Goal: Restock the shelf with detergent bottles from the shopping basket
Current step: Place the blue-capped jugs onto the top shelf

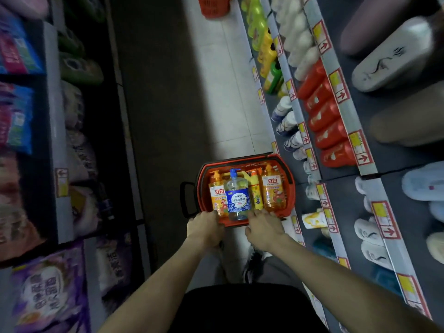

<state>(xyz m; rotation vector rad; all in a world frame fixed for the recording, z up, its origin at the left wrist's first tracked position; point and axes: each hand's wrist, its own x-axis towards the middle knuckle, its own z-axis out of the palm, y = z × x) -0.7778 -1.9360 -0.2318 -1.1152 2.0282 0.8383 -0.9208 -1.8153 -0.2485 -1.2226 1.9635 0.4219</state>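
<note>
A red shopping basket [287, 188] sits on the aisle floor below me. Inside stand a clear bottle with a blue pump and blue label [237, 197], an orange pump bottle [217, 193] to its left, a yellow bottle [254, 191] and another orange bottle [273, 192] to its right. My left hand [204, 228] rests on the basket's near rim with fingers curled over it. My right hand [264, 228] lies on the near rim beside the blue-label bottle, fingers spread, touching the rim.
Shelves on the right [336, 99] carry red, yellow, green and white bottles behind price strips, with slippers [394, 56] higher up. Left shelves [57, 131] hold bagged goods. Another red basket [213, 7] stands far down the aisle. My shoes [252, 263] are below the basket.
</note>
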